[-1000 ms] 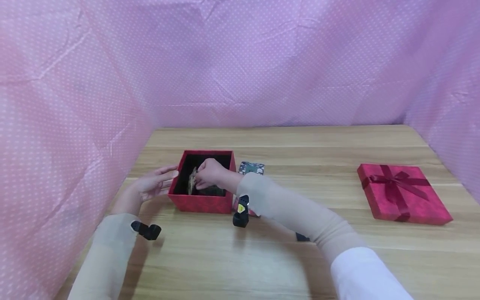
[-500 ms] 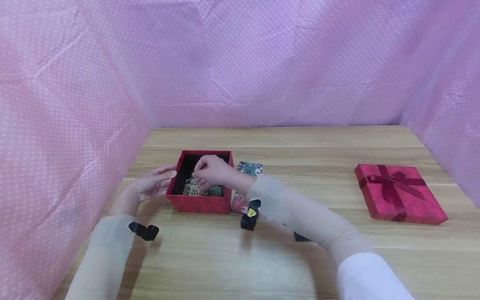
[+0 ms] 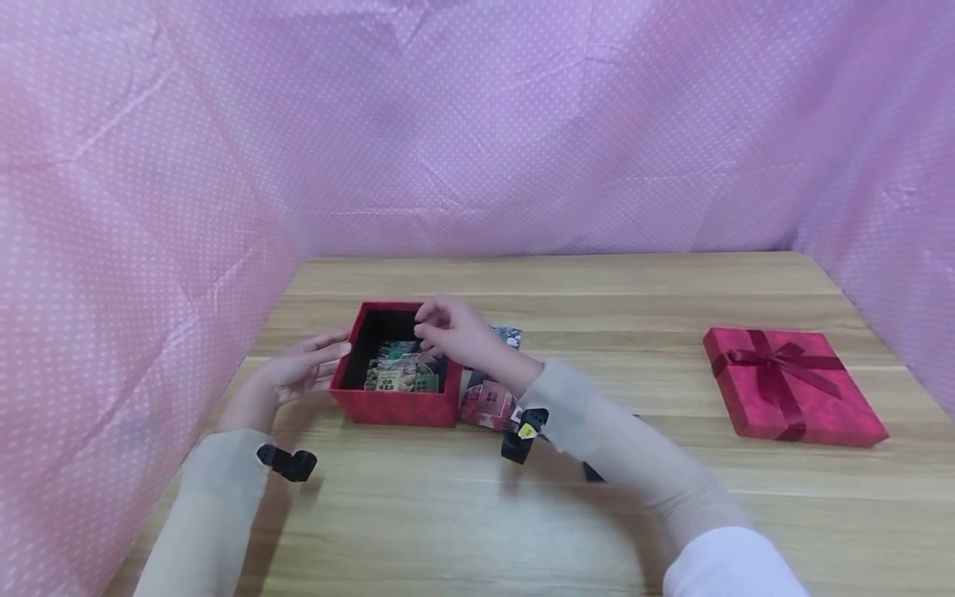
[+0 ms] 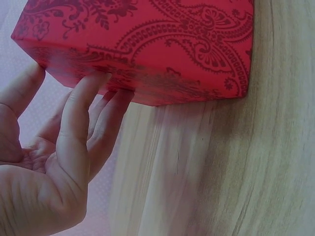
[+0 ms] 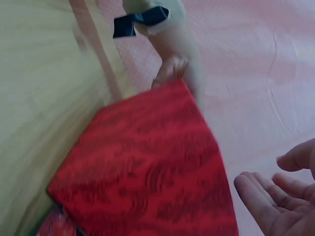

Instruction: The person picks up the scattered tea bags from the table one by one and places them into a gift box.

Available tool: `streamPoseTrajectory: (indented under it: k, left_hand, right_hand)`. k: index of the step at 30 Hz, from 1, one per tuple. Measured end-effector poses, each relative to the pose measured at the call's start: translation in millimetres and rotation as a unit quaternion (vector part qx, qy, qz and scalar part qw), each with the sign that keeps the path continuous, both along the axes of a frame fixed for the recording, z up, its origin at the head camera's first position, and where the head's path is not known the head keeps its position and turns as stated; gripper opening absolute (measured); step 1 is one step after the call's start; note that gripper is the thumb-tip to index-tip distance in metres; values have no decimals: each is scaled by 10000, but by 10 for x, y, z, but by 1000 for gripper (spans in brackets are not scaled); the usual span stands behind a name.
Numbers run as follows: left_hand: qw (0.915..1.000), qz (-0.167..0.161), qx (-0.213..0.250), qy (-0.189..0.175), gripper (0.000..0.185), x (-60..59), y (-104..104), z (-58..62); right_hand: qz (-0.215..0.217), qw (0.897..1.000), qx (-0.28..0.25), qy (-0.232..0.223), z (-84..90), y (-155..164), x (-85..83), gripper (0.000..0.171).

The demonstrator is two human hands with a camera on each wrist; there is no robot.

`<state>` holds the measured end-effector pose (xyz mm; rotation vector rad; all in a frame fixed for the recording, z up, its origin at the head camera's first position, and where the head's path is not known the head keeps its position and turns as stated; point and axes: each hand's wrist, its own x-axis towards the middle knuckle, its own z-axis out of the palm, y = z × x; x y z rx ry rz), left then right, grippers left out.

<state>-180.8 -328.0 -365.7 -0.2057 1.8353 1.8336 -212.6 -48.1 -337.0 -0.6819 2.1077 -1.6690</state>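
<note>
Your head camera looks forward and down across the table (image 3: 522,514); both wrist cameras sit very close, low at the red box (image 3: 395,405), which all three views share (image 4: 147,44) (image 5: 142,172).

red box (image 3: 395,405) blocks left, lid (image 3: 792,383) right

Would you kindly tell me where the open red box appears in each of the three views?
Head: the red box sits left of centre on the wooden table.
Left wrist: it fills the top, the left hand touching its side.
Right wrist: it fills the lower centre.
Shared landmark: the left hand against the box's side.
</note>
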Motion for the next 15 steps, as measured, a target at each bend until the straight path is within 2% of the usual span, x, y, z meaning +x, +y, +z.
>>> streamPoseTrajectory:
  k: [5, 11, 15]
  left_hand:
    - [9993, -122, -325, 135, 75, 14, 17, -21]
    - [9991, -31, -388, 177, 75, 19, -8, -37]
    - [9988, -1, -440, 206, 76, 19, -1, -16]
  right_hand:
    - [-549, 9984, -104, 101, -127, 119, -100, 20]
    - [-897, 9955, -234, 182, -207, 237, -154, 20]
    - [-1098, 9930, -81, 418, -234, 325, -197, 20]
